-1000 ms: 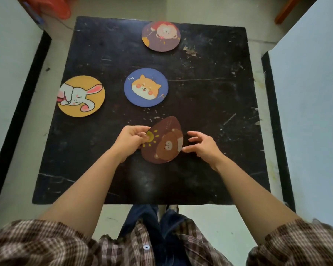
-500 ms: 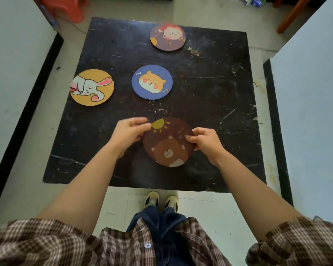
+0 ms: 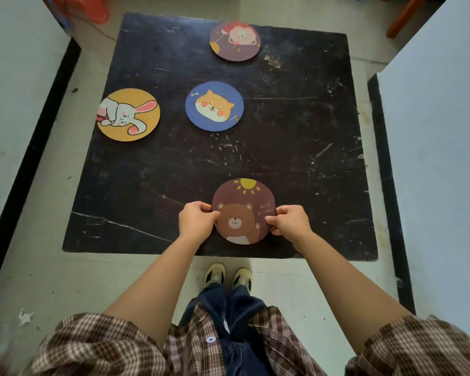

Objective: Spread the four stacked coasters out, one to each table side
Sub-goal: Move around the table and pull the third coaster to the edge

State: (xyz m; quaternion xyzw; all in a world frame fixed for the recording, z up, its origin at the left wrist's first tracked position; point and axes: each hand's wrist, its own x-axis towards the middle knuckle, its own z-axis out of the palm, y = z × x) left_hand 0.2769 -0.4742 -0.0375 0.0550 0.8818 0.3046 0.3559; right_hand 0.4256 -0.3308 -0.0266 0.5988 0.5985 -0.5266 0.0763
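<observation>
A brown bear coaster [image 3: 243, 210] lies near the front edge of the black table [image 3: 296, 164]. My left hand [image 3: 196, 219] pinches its left rim and my right hand [image 3: 291, 221] pinches its right rim. A blue dog coaster [image 3: 214, 106] sits near the table's middle. A yellow rabbit coaster [image 3: 128, 114] lies at the left side, slightly over the edge. A purple lion coaster [image 3: 235, 41] rests at the far side.
White panels [image 3: 434, 158] with black edges flank the table on both sides. A red plastic stool [image 3: 92, 9] stands beyond the far left corner. My shoes [image 3: 228, 276] are on the pale floor just below the table's front edge.
Both hands have drawn the bear coaster toward the front edge and turned it upright, flat on the table. The other three coasters have not moved.
</observation>
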